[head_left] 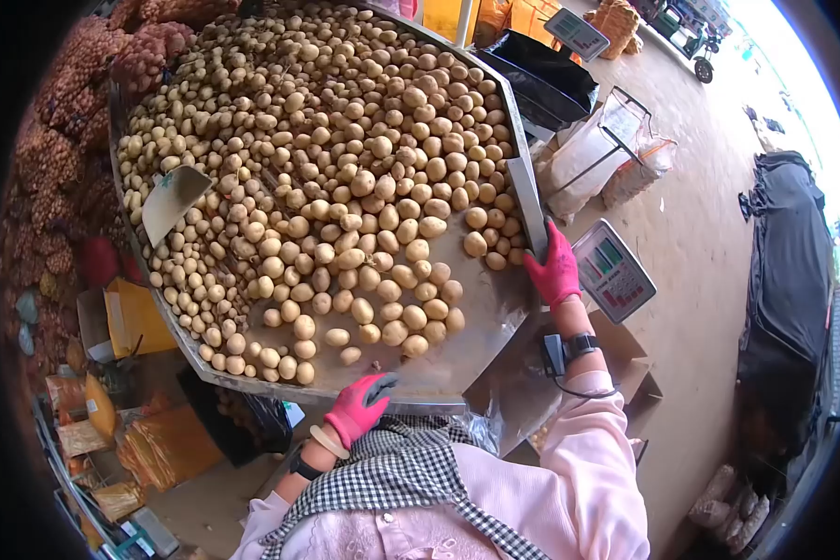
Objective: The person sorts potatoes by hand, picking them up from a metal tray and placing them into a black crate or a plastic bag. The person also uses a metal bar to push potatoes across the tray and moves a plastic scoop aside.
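Note:
Many potatoes (345,187) lie spread over a metal table (411,369) with raised edges. My left hand (359,409), in a pink glove with a grey palm, is at the table's near edge, below the closest potatoes, its fingers together and bent; what they hold, if anything, is hidden. My right hand (555,268), also in a pink glove, is at the table's right edge, against the lower end of a flat metal strip (528,207). Its fingertips are near a small group of potatoes. A scoop-like metal piece (174,202) stands among the potatoes at the left.
A scale display (613,271) is just right of my right hand. Mesh sacks (61,168) are piled at the left. A black crate (539,79) and a bag on a frame (599,154) stand at the upper right. Dark cloth (789,280) covers something far right.

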